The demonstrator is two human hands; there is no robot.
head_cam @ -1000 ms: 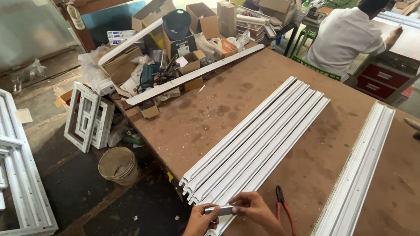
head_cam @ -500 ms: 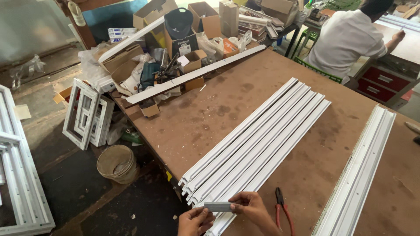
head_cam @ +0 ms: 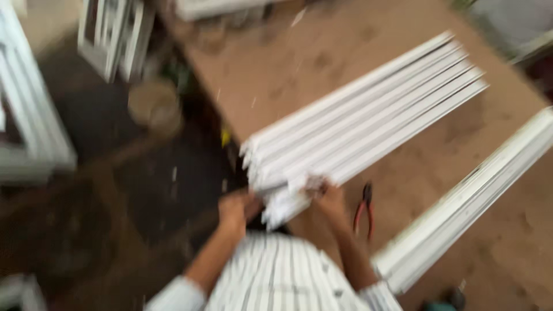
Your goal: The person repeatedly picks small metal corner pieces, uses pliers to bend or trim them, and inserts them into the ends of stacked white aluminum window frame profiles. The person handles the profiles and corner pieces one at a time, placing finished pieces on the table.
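The whole frame is motion-blurred. Both hands' fingers (head_cam: 322, 193) smear against the white strips (head_cam: 368, 124); grip unreadable. A white frame (head_cam: 26, 115) is cut off at the left edge.

A bundle of long white plastic strips (head_cam: 363, 124) lies flat and diagonal on the brown surface (head_cam: 322, 57), its far end up to the right, its near ends overhanging the surface's edge, slightly uneven and blurred.

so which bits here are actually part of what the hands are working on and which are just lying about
In hand:
- left hand and right hand, both at the near end of the bundle; blur hides each grip
- bundle of white profile strips

Lying about:
- red-handled pliers beside the right hand
- second white profile length
- white window frames on the floor
- round bucket
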